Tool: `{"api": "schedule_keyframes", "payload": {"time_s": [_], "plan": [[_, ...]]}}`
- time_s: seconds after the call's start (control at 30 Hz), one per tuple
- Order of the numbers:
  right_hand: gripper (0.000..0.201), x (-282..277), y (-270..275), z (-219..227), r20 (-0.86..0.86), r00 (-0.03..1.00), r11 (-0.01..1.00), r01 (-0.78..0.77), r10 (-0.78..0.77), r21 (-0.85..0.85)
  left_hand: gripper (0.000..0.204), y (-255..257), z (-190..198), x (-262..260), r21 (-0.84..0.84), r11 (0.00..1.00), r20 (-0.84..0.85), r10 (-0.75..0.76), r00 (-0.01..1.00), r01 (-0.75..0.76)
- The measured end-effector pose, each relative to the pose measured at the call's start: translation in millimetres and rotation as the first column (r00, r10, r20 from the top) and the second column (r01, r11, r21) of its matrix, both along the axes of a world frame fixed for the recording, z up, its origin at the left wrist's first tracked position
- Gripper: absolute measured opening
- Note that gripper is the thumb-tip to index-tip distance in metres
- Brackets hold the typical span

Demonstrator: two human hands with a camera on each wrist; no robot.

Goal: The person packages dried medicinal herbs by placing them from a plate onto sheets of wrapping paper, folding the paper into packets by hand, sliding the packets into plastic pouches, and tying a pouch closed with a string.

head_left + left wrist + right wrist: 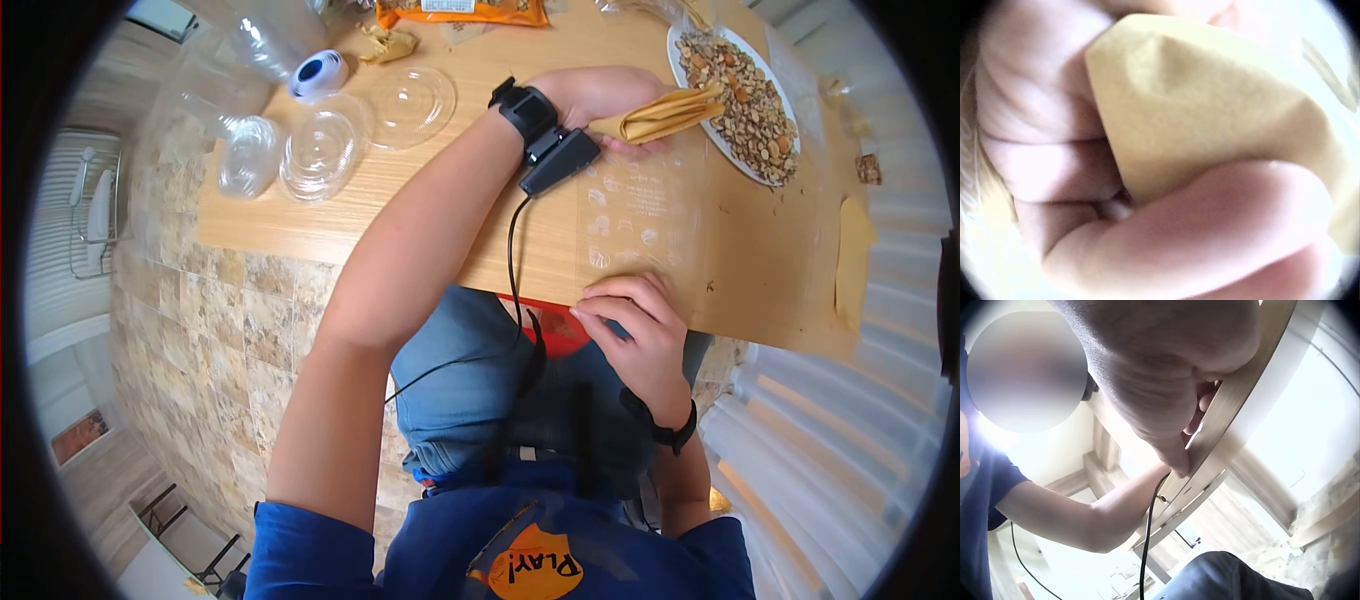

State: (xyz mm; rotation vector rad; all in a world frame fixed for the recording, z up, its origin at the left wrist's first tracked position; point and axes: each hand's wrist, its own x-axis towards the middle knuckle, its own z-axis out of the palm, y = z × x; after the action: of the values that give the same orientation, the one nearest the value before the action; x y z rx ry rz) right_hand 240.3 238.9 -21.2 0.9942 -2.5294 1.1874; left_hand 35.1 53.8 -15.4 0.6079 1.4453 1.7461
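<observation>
My left hand (610, 100) reaches over the table and grips a folded piece of yellow-brown paper (665, 112). In the left wrist view, the fingers (1229, 212) curl round the paper (1191, 106), and one corner of it lies against the palm. The far end of the paper overlaps the edge of a white plate (683, 75) heaped with mixed nuts (745, 100). At the table's near edge rests my right hand (640, 325), its fingers loosely bent, with nothing visible in it. Just beyond it lies a clear plastic sheet or bag (640, 210) with white print.
Clear round plastic lids (412, 108) and a roll of white tape (318, 75) are at the left of the table. Crumpled brown paper (388, 44) and an orange packet (460, 10) lie at the back. Another brown paper piece (852, 260) lies far right. A black cable (512, 250) hangs from my left wrist.
</observation>
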Motion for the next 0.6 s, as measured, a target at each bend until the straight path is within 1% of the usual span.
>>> {"api": "schedule_keyframes", "payload": {"time_s": [0.03,0.1,0.13,0.17,0.2,0.23,0.3,0.4,0.5,0.6], "plan": [[0.015,0,-1,2,-0.011,1.000,1.000,0.001,-0.001,-0.006,0.033,-1,2,-1,-0.034,0.999,-0.023,-0.012,1.000,0.011],[0.014,1,-2,6,0.118,0.993,1.000,0.029,-0.027,-0.009,0.033,-1,3,1,-0.025,1.000,-0.010,0.005,1.000,-0.006],[0.014,2,-2,7,0.110,0.994,1.000,0.028,-0.026,-0.013,0.032,0,4,3,-0.011,1.000,0.014,0.023,1.000,-0.023],[0.014,2,-1,7,0.146,0.989,0.999,0.033,-0.031,-0.015,0.031,0,5,3,0.007,1.000,0.036,0.025,0.999,-0.025],[0.015,2,-1,7,0.183,0.982,0.999,0.038,-0.035,-0.016,0.031,0,3,1,0.005,1.000,0.030,0.025,0.999,-0.026],[0.015,2,-2,8,0.179,0.983,0.999,0.037,-0.034,-0.018,0.030,0,2,0,0.005,1.000,0.030,0.013,0.999,-0.013],[0.016,3,-3,8,0.275,0.960,0.998,0.063,-0.058,-0.011,0.029,0,0,-2,0.004,1.000,0.028,0.000,1.000,0.000],[0.016,3,-3,11,0.280,0.958,0.998,0.055,-0.056,0.012,0.028,1,3,0,0.023,1.000,0.017,0.017,1.000,-0.017],[0.016,4,-5,13,0.313,0.949,0.999,0.047,-0.047,0.008,0.028,2,4,1,0.032,0.999,0.052,0.012,0.999,-0.014],[0.015,4,-6,15,0.284,0.958,0.999,0.038,-0.047,0.039,0.029,1,6,2,0.012,0.999,0.053,0.032,0.998,-0.032]]}}
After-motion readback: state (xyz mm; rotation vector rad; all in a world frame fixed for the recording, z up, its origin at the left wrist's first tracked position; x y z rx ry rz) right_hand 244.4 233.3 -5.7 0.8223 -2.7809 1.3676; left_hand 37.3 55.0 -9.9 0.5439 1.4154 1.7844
